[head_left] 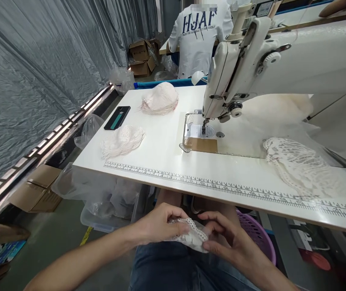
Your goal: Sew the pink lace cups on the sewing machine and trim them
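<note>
The lace piece [191,236] in the hands is white with an openwork pattern. The table [166,157] is white, with a black ruler scale [221,186] printed along its near edge. The far lace heap [160,99] is pale pink; the left heap [122,141] and right heap [300,165] are cream-white. The phone [117,117] is black, the sewing machine [282,60] off-white, the basket [256,234] purple, the jeans [166,266] dark blue.

Phone [117,117] left of sewing machine [270,64] — both on table [166,161]
</note>
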The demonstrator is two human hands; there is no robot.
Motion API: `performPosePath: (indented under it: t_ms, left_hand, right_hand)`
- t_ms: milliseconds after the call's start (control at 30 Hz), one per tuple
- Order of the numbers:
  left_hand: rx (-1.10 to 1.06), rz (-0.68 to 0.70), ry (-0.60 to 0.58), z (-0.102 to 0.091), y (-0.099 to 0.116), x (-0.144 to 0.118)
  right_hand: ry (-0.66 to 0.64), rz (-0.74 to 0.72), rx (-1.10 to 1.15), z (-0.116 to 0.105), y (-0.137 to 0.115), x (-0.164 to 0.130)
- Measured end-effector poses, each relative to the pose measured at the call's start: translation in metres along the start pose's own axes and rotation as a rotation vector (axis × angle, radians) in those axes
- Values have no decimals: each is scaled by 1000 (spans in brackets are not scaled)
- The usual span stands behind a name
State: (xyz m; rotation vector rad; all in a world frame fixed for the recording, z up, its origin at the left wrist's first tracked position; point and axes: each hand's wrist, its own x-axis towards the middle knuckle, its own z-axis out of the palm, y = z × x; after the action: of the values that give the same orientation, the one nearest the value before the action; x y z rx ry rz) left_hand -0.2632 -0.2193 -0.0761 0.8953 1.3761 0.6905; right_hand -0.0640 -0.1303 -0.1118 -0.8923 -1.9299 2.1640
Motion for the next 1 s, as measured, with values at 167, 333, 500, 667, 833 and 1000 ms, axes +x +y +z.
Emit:
performPosePath:
  t_ms: [167,333,500,667,833,1000]
  left_hand:
    - [-163,-48,8,-1,1,-1]
    - [-300,-76,-18,0,0,0]
    - [-307,-113,-13,-3,-5,2]
    - [-313,-133,1,-4,-5,3]
    - [-313,-128,4,-6,-4,3]
    - [-336,-117,4,-8,-2,2]
  right_hand:
    - [-53,56,34,-5,-10,2]
    - [-195,78,102,-8,-15,3]
    - [-200,24,48,-6,-12,3]
    - [-198,12,29,-7,-11,3]
    - [-202,-48,-22,-9,-17,5]
    - [-185,-60,-38,-8,-20,3]
